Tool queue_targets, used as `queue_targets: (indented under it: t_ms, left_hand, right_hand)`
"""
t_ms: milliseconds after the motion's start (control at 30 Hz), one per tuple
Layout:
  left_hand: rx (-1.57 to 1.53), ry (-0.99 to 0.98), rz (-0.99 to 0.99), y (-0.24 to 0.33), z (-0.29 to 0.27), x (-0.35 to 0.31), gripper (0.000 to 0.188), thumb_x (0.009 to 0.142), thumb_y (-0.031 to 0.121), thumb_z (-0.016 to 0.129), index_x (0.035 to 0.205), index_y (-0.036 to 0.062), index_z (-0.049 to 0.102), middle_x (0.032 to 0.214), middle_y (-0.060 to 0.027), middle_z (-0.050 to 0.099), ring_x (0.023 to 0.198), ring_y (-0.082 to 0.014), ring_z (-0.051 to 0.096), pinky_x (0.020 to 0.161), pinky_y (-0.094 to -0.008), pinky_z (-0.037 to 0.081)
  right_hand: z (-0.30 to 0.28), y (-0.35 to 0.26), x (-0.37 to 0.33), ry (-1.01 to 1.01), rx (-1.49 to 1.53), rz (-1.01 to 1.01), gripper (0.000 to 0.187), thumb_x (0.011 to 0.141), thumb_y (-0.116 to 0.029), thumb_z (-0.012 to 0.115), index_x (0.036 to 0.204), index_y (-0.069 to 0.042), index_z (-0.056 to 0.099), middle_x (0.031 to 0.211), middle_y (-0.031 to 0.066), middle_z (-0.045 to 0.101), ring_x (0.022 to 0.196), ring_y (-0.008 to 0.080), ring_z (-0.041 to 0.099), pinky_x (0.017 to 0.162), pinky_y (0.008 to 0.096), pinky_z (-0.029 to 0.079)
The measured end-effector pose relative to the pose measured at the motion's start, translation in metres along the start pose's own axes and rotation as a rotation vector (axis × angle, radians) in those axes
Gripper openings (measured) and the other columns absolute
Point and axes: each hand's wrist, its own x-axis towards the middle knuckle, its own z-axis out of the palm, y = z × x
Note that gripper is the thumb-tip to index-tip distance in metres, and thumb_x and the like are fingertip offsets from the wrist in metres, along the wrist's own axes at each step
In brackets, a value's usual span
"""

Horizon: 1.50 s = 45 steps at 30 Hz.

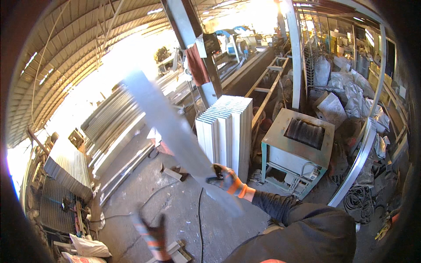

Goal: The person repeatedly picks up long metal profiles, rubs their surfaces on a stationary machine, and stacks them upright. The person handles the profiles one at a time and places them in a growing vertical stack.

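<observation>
A long grey sheet-metal strip (169,127) slants across the middle, its upper end smeared by motion and glare. My right hand (230,180), in a dark glove with orange bands, grips its edge near the lower end. At lower left, clear of the strip, my left hand (151,232) wears the same kind of glove. It is blurred, but thumb and fingers show spread apart with nothing between them. Just behind my right hand stands an upright stack of folded white metal panels (226,136), partly covered by the strip.
A box-shaped machine with a dark roller (307,132) stands right of the panels. Long metal profiles (112,116) and a corrugated stack (68,168) lie at left. A cable (200,219) crosses the floor. A blue-grey post (186,26) rises behind; white sacks (90,245) sit lower left.
</observation>
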Motion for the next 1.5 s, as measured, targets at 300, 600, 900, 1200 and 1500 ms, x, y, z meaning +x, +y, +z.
queue_targets:
  t_ms: [300,600,900,1200,1500]
  left_hand:
    - [-0.305,-1.168,-0.586,0.018,0.176,-0.28,0.079,0.084,0.048,0.095,0.143,0.005,0.065,0.128,-0.0247,0.078,0.12,-0.0421,0.076,0.105,-0.0503,0.059]
    - [-0.314,-1.262,-0.438,0.1,0.295,-0.233,0.058,0.095,0.063,0.081,0.111,0.0071,0.08,0.099,-0.0185,0.082,0.1,-0.0418,0.079,0.088,-0.051,0.059]
    - [-0.199,-1.397,-0.093,0.255,0.51,-0.196,0.054,0.108,0.055,0.068,0.113,0.0015,0.074,0.098,-0.0279,0.077,0.098,-0.0518,0.074,0.086,-0.0591,0.057]
    - [-0.348,-1.325,0.271,0.437,0.728,-0.127,0.049,0.117,0.047,0.054,0.111,0.0009,0.069,0.108,-0.0271,0.076,0.104,-0.0515,0.071,0.09,-0.0598,0.056]
    - [-0.376,-1.411,-0.124,0.463,0.749,-0.115,0.056,0.117,0.054,0.052,0.108,0.0008,0.068,0.109,-0.0326,0.075,0.105,-0.0579,0.068,0.09,-0.0628,0.054]
  right_hand:
    - [-0.181,-0.036,-0.074,0.922,-0.353,-0.243,0.032,0.101,-0.012,0.084,0.131,-0.001,0.077,0.12,0.0019,0.079,0.106,0.0131,0.072,0.096,0.0289,0.059]
    - [-0.366,-0.108,-0.155,1.325,-1.889,0.162,0.099,0.09,-0.037,0.086,0.171,-0.003,0.04,0.174,0.0334,0.039,0.158,0.0528,0.042,0.134,0.0548,0.033]
    - [-0.581,-0.242,-0.121,1.007,-2.326,0.573,0.076,0.104,-0.047,0.065,0.158,0.006,0.057,0.169,0.0309,0.049,0.16,0.0518,0.04,0.136,0.063,0.023]
    - [-0.825,-0.421,-0.086,1.152,-2.152,0.786,0.062,0.114,-0.043,0.05,0.165,-0.008,0.055,0.155,0.0208,0.068,0.137,0.0398,0.068,0.117,0.0577,0.051]
    - [-0.831,-0.406,-0.092,1.208,-2.259,0.564,0.065,0.114,-0.044,0.051,0.167,-0.007,0.052,0.175,0.0215,0.048,0.161,0.042,0.045,0.133,0.0572,0.033]
